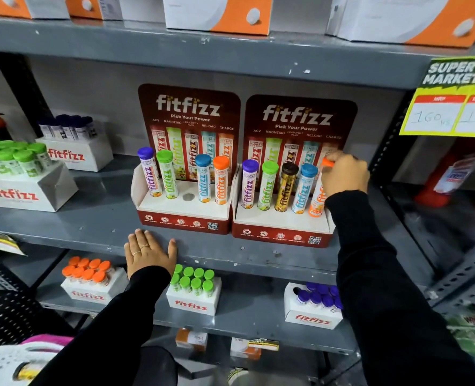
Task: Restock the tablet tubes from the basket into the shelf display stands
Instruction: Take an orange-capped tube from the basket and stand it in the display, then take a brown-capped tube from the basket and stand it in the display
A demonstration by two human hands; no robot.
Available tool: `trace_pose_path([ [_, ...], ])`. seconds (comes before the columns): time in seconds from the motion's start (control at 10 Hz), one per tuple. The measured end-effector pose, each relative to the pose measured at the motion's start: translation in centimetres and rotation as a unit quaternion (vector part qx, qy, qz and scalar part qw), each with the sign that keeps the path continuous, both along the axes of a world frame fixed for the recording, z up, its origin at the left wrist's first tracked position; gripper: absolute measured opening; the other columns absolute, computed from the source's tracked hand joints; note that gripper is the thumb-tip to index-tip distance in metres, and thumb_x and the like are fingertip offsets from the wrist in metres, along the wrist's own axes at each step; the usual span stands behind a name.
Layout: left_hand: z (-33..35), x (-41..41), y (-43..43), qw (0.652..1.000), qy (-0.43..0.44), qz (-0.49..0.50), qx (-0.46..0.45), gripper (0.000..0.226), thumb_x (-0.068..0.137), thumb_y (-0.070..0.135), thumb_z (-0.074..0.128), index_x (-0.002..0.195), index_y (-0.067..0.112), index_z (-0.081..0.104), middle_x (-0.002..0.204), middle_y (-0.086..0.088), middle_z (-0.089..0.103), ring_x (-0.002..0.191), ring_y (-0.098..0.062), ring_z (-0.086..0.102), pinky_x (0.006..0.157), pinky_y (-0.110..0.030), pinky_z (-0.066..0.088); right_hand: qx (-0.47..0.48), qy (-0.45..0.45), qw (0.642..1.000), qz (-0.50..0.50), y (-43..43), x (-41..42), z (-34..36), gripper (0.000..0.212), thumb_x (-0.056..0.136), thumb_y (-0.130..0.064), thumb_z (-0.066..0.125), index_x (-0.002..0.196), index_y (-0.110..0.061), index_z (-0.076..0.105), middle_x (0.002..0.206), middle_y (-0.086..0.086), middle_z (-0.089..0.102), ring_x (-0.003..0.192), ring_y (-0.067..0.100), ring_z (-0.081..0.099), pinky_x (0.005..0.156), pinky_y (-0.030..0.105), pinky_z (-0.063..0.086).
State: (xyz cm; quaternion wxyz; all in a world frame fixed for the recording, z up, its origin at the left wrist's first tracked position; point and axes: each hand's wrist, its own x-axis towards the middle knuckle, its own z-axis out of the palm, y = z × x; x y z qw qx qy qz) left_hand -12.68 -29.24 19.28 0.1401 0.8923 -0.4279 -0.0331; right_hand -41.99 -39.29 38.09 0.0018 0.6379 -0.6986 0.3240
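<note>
Two red fitfizz display stands sit side by side on the grey middle shelf. The left stand holds purple, green, blue and orange capped tubes, with its middle hole empty. The right stand holds purple, green, brown and blue capped tubes. My right hand grips an orange-capped tube standing in that stand's rightmost slot. My left hand lies flat, fingers apart, on the shelf's front edge. The basket, white with a pink part, shows at the bottom left corner with a tube inside.
White fitfizz boxes of tubes stand around: green caps and dark caps at left, orange, green and purple on the lower shelf. A yellow price sign hangs at right. Orange-white boxes line the top shelf.
</note>
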Motion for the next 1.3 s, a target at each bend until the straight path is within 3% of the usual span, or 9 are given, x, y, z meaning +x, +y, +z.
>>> trace_pose_path([
  [0.2, 0.0, -0.1, -0.1, 1.0, 0.0, 0.001, -0.002, 0.074, 0.093, 0.049, 0.029, 0.144, -0.003, 0.015, 0.155, -0.022, 0.013, 0.144, -0.033, 0.007, 0.12, -0.043, 0.003, -0.031, -0.057, 0.998, -0.001, -0.4, -0.7, -0.7, 0.023, 0.09, -0.002, 0.056, 0.11, -0.004, 0.065, 0.112, 0.021, 0.069, 0.103, 0.039, 0.063, 0.093, 0.042, 0.053],
  [0.6, -0.4, 0.2, -0.3, 1.0, -0.009, -0.004, -0.013, 0.074, 0.093, 0.048, 0.031, 0.143, -0.004, 0.016, 0.155, -0.023, 0.013, 0.144, -0.034, 0.008, 0.12, -0.044, 0.003, 0.013, -0.007, 1.0, 0.011, -1.1, -0.1, -1.3, 0.03, 0.087, -0.002, 0.057, 0.116, -0.004, 0.065, 0.126, 0.02, 0.06, 0.113, 0.038, 0.055, 0.1, 0.044, 0.047],
  [0.7, -0.4, 0.3, -0.5, 1.0, -0.006, -0.006, -0.013, 0.074, 0.093, 0.049, 0.031, 0.143, -0.004, 0.015, 0.155, -0.023, 0.013, 0.144, -0.034, 0.007, 0.12, -0.044, 0.003, -0.063, 0.04, 0.996, 0.055, 0.6, 4.0, -1.7, 0.035, 0.086, -0.002, 0.056, 0.12, -0.006, 0.063, 0.134, 0.015, 0.053, 0.122, 0.036, 0.045, 0.107, 0.043, 0.033],
  [0.8, -0.5, 1.0, -0.2, 0.999, -0.007, -0.041, -0.029, 0.069, 0.095, 0.047, 0.029, 0.142, -0.003, 0.023, 0.153, -0.022, 0.02, 0.143, -0.034, 0.013, 0.119, -0.044, 0.007, -0.116, 0.02, 0.975, 0.187, 2.6, 10.4, -3.2, 0.034, 0.081, 0.006, 0.055, 0.11, -0.005, 0.069, 0.123, 0.013, 0.063, 0.111, 0.039, 0.049, 0.1, 0.043, 0.04],
  [0.9, -1.7, 3.2, 1.9, 0.986, -0.02, -0.131, -0.097, 0.064, 0.089, 0.041, 0.029, 0.129, -0.005, 0.047, 0.139, -0.024, 0.046, 0.133, -0.038, 0.038, 0.112, -0.047, 0.027, -0.162, 0.025, 0.926, 0.34, 5.0, 17.5, -6.0, 0.026, 0.064, 0.01, 0.065, 0.086, -0.001, 0.075, 0.09, 0.017, 0.074, 0.083, 0.04, 0.063, 0.076, 0.035, 0.055],
  [1.0, -5.0, 6.0, 6.0, 0.982, -0.039, -0.148, -0.107, 0.057, 0.087, 0.035, 0.036, 0.129, -0.004, 0.046, 0.137, -0.023, 0.049, 0.131, -0.035, 0.038, 0.111, -0.038, 0.022, -0.119, 0.029, 0.879, 0.46, 7.7, 23.9, -10.0, 0.022, 0.057, 0.009, 0.069, 0.075, -0.003, 0.074, 0.077, 0.014, 0.075, 0.07, 0.035, 0.066, 0.066, 0.031, 0.052],
  [1.1, -9.1, 8.7, 11.0, 0.996, 0.005, -0.045, -0.077, 0.061, 0.088, 0.034, 0.036, 0.133, -0.007, 0.039, 0.141, -0.026, 0.041, 0.131, -0.037, 0.038, 0.114, -0.032, 0.011, -0.032, 0.053, 0.836, 0.545, 10.6, 29.6, -14.2, 0.014, 0.06, 0.007, 0.068, 0.068, -0.003, 0.072, 0.072, 0.013, 0.073, 0.065, 0.034, 0.065, 0.06, 0.032, 0.057],
  [1.2, -12.9, 10.8, 16.6, 0.993, 0.065, 0.09, -0.043, 0.067, 0.087, 0.039, 0.032, 0.13, -0.012, 0.04, 0.139, -0.03, 0.042, 0.128, -0.043, 0.042, 0.111, -0.04, 0.023, 0.057, 0.084, 0.781, 0.616, 13.9, 34.8, -17.8, 0.012, 0.058, 0.005, 0.063, 0.062, -0.003, 0.071, 0.065, 0.017, 0.071, 0.061, 0.034, 0.066, 0.059, 0.03, 0.054],
  [1.3, -15.9, 12.0, 22.0, 0.971, 0.124, 0.202, 0.03, 0.083, 0.086, 0.053, 0.017, 0.134, -0.012, 0.035, 0.143, -0.03, 0.036, 0.133, -0.044, 0.035, 0.112, -0.047, 0.027, 0.169, 0.148, 0.703, 0.675, 17.1, 39.5, -21.6, 0.014, 0.079, 0.003, 0.06, 0.086, 0.0, 0.072, 0.092, 0.023, 0.071, 0.088, 0.037, 0.065, 0.078, 0.037, 0.052],
])
